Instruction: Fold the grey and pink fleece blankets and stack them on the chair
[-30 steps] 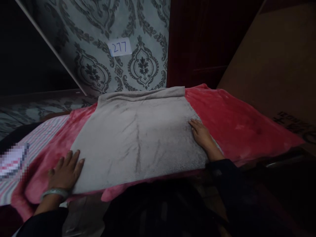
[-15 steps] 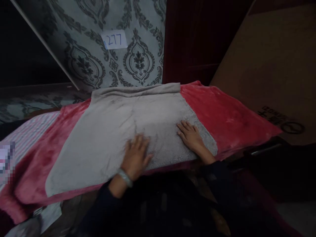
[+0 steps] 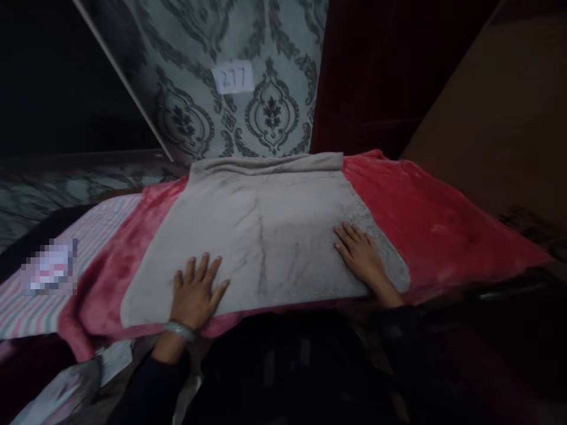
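A grey towel-like cloth (image 3: 230, 236) lies spread over a red plush blanket (image 3: 425, 230), its far edge folded into a thick roll. On the left front part of the grey cloth, my left hand (image 3: 194, 295) rests flat with its fingers spread; a pale bracelet (image 3: 179, 330) circles that wrist. My right hand (image 3: 361, 251) lies palm down near the cloth's right edge, fingers stretched out. Small creases run across the cloth between the two hands. Neither hand grips anything.
A striped cloth (image 3: 95, 236) with a blurred-out item (image 3: 51, 268) on it is at the left. Behind stand a patterned wall with a paper (image 3: 234, 77) marked 277 and a dark red panel (image 3: 376, 71). A brown cardboard surface (image 3: 500, 106) rises at the right.
My left hand has slid left across the grey cloth. The right hand stays on the cloth near its right edge. The whole view has shifted, so the scene appears further right.
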Tool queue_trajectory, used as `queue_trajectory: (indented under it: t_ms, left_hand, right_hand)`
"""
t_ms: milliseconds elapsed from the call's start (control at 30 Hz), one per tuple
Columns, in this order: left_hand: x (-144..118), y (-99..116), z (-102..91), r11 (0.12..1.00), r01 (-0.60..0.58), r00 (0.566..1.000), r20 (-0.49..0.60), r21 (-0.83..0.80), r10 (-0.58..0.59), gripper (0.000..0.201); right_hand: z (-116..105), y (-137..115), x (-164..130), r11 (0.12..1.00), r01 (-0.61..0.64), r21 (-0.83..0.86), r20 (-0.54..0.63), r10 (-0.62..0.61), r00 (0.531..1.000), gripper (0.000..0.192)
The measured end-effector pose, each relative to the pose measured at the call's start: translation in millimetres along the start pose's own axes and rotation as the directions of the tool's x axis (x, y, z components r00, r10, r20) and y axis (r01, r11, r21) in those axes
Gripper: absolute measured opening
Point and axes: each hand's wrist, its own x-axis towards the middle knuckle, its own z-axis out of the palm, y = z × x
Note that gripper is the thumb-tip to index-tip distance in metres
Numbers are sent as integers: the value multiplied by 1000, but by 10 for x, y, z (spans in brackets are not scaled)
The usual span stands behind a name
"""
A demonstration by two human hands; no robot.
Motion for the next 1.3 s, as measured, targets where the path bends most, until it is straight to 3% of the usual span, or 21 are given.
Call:
queue_trajectory:
  t_ms: [100, 200, 400, 567, 667, 767, 833, 967, 1067, 1167, 1300]
  left_hand:
    - [-121, -584, 65, 962, 271, 962, -27, 26, -271, 59]
    - [-167, -851, 64, 915, 403, 915, 0, 2, -403, 58]
    - [-154, -852, 33, 897, 439, 898, 30, -43, -438, 57]
    - [-158, -988, -10, 923, 377, 926, 39, -74, -375, 56]
    - [-95, -1000, -120, 951, 286, 957, 79, -119, -278, 53]
    - [70, -834, -250, 975, 105, 992, 92, -197, -88, 53]
    - [257, -635, -341, 968, -22, 990, 127, -249, 55, 57]
    - [844, -172, -512, 932, -204, 945, 190, -300, 268, 70]
    - [1408, 137, -590, 905, -262, 919, 199, -336, 340, 72]
    - [1949, 404, -602, 889, -276, 912, 192, -365, 362, 71]
    - [2486, 679, -458, 884, -295, 918, 148, -362, 367, 68]
  right_hand:
    - [75, 28, 11, 1000, 23, -9, -13, -23, 1000, 53]
    - [145, 62, 30, 999, 34, -9, -30, -35, 999, 54]
    - [145, 46, 28, 1000, 27, -16, -13, -27, 1000, 55]
    - [141, 3, 50, 999, 20, -41, 12, -19, 1000, 54]
    - [157, 5, 89, 998, 18, -56, 52, -15, 999, 54]
    - [116, -21, 146, 998, -14, -63, 121, 22, 992, 53]
    - [37, -97, 208, 998, -6, -56, 200, 17, 980, 54]
    - [-164, -433, 485, 982, 188, 1, 282, -181, 942, 59]
    - [-257, -727, 873, 958, 284, 33, 267, -282, 921, 64]
    - [-262, -917, 1352, 955, 293, 49, 250, -296, 922, 64]
    - [-37, -959, 1864, 970, 242, 34, 189, -244, 951, 58]
